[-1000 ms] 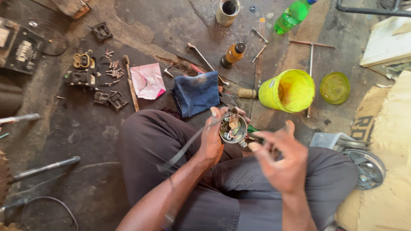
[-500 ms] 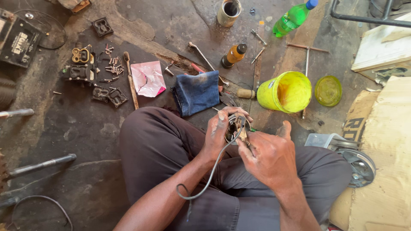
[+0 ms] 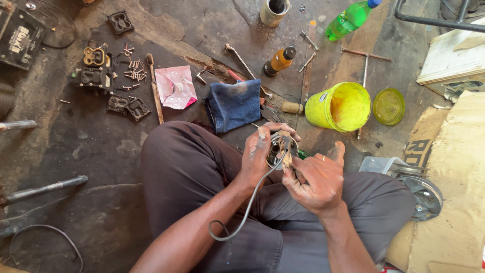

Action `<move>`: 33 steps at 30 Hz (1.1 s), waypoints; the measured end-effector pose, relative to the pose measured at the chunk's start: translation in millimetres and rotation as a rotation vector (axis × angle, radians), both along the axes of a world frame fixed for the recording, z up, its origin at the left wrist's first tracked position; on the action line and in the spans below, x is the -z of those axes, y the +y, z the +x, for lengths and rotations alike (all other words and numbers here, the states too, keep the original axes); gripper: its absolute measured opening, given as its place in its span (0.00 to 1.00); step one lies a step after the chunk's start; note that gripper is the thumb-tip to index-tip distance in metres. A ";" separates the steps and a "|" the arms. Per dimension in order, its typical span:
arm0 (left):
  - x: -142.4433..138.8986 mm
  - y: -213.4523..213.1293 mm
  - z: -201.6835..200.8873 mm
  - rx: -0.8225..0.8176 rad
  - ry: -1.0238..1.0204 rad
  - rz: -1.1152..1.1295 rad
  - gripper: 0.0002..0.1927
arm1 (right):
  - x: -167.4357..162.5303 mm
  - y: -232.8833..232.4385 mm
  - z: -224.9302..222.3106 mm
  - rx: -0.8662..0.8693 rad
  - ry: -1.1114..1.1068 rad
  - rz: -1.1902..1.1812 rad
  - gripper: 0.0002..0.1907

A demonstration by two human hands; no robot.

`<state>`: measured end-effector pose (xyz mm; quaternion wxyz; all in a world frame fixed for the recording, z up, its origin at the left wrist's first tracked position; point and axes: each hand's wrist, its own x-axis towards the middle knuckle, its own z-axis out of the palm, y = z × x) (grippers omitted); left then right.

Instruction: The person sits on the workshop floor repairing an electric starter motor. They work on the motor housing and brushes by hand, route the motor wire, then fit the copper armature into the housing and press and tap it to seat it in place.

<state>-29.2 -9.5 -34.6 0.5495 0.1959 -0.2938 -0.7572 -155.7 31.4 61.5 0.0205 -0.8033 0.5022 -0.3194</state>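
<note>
- Several dark carburettor parts [image 3: 96,76] and loose screws [image 3: 132,71] lie on the oily floor [image 3: 91,146] at about ten o'clock from the hands.
- Next comes a pink paper scrap [image 3: 174,87], then a folded blue denim rag [image 3: 233,105] at eleven o'clock, just above the knee.
- At centre, the left hand [image 3: 260,154] is wrapped around a small round metal part [image 3: 278,147], fingers curled over its rim and gripping it above the lap.
- A grey cable [image 3: 250,202] runs from that part down to six o'clock and curls over the trouser leg.
- Touching the part from four o'clock, the right hand [image 3: 316,179] has its fingers clenched; whatever they pinch is hidden.
- At one o'clock stands a yellow bucket [image 3: 339,107], its lid [image 3: 388,106] just beside it.
</note>
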 end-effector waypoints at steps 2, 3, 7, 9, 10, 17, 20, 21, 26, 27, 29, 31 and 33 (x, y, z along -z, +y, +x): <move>-1.2 -0.7 -0.1 -0.015 -0.020 -0.041 0.33 | -1.1 2.0 0.0 0.054 -0.034 0.084 0.08; -1.7 0.1 1.5 -0.035 -0.061 -0.083 0.33 | -1.7 2.8 1.3 0.078 -0.054 0.128 0.07; -2.9 -0.2 5.7 -0.082 -0.113 -0.159 0.31 | -6.9 4.3 9.3 0.154 -0.021 0.197 0.10; -3.2 -1.2 5.4 -0.079 -0.113 -0.146 0.31 | -10.7 3.6 11.9 0.183 -0.014 0.249 0.09; -3.3 -1.3 5.2 -0.078 -0.113 -0.139 0.31 | -12.4 3.1 12.9 0.182 0.022 0.229 0.10; -3.9 0.3 3.3 -0.025 -0.010 -0.031 0.34 | -18.7 4.8 15.1 0.166 -0.033 0.207 0.07; -3.6 -0.4 1.5 -0.030 0.054 0.024 0.35 | -16.7 2.6 12.5 0.088 -0.052 0.120 0.09; -3.5 0.5 2.3 -0.008 0.061 0.044 0.35 | -15.8 1.3 11.1 0.062 -0.042 0.084 0.10; -4.2 1.4 4.9 0.052 0.068 0.032 0.35 | -14.1 -5.6 -1.6 -0.069 -0.133 0.125 0.12; -4.6 1.2 5.1 0.051 0.076 0.029 0.35 | -13.4 -5.8 -2.7 -0.086 -0.169 0.151 0.13; -6.1 0.6 4.3 0.048 0.092 0.036 0.35 | -11.6 -7.4 -4.3 -0.100 -0.193 0.167 0.12; -7.7 0.4 4.9 0.045 0.104 0.056 0.34 | -10.2 -9.0 -5.2 -0.125 -0.217 0.186 0.12; -9.0 -0.3 7.2 0.060 0.116 0.078 0.35 | -9.1 -10.4 -5.6 -0.158 -0.239 0.211 0.12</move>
